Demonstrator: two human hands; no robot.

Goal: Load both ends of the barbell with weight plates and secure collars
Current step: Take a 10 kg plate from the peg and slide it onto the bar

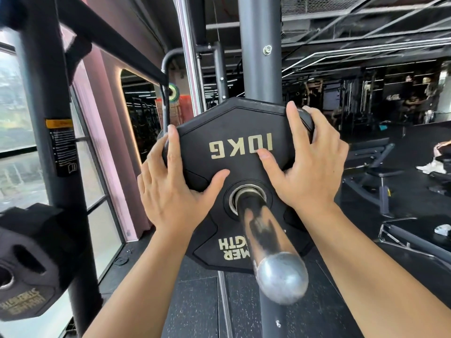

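A black 10 kg weight plate (234,128) with upside-down gold lettering sits on the chrome sleeve of the barbell (266,242), whose rounded end points toward me. My left hand (175,184) grips the plate's left edge, fingers curled behind the rim and thumb across its face. My right hand (310,162) grips the upper right edge the same way, thumb lying near the lettering. No collar is visible on the sleeve.
A dark rack upright (260,47) stands right behind the plate, another upright (48,118) at the left. A second black plate (26,262) hangs at lower left. Benches (373,172) and a person's legs lie to the right, windows at the left.
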